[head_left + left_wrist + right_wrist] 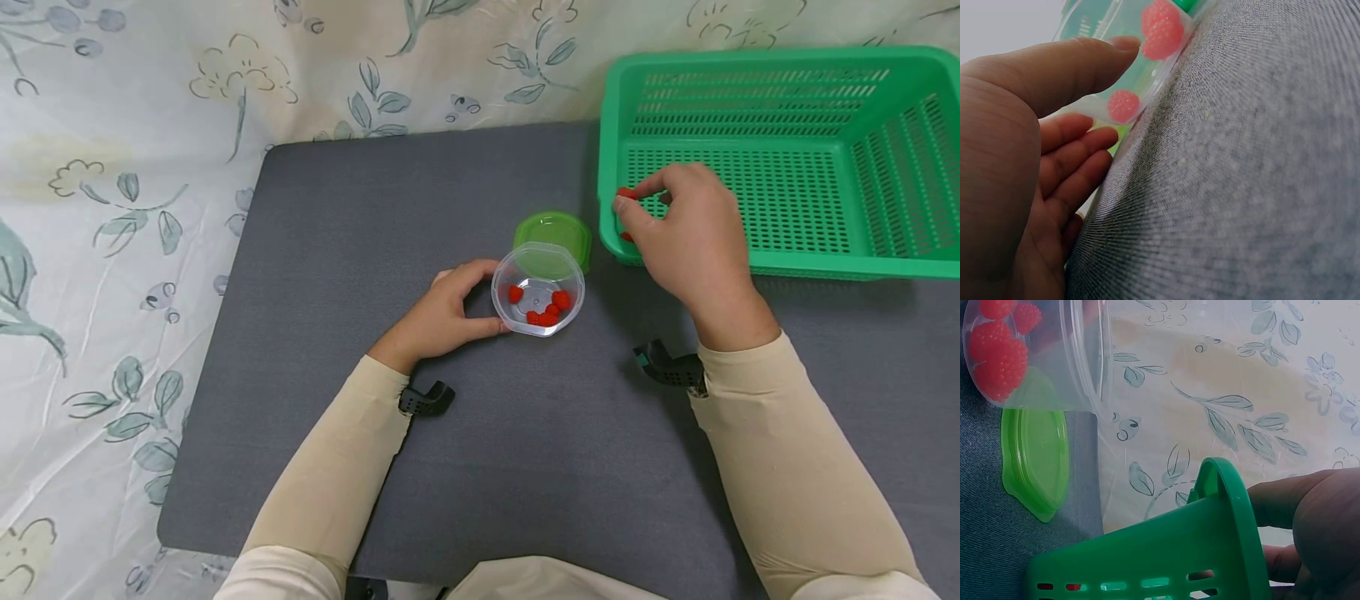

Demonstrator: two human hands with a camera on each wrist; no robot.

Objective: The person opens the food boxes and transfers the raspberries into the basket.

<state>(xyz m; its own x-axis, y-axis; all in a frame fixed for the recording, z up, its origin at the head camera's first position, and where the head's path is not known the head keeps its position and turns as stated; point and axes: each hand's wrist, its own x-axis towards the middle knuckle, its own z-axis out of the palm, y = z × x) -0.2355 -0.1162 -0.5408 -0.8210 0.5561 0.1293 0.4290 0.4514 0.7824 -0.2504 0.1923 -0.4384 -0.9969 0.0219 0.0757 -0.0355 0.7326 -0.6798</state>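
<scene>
A clear plastic container (538, 327) stands on the grey table, with several red raspberries (560, 300) inside. My left hand (450, 310) holds its left side, thumb at the near side and fingers at the far side; the left wrist view has the thumb (1085, 69) against the wall. Over the left end of the green basket (798, 265), my right hand (686, 229) pinches a raspberry (627, 192) between thumb and fingertips. Another red piece (627, 237) shows low at the basket's left end, partly hidden by the rim. The right wrist view hides the pinched raspberry behind the basket wall.
A green lid (553, 225) lies just behind the container, partly seen through it. The slotted basket takes up the back right of the grey table (360, 225). A floral cloth (135, 250) hangs behind and spreads to the left.
</scene>
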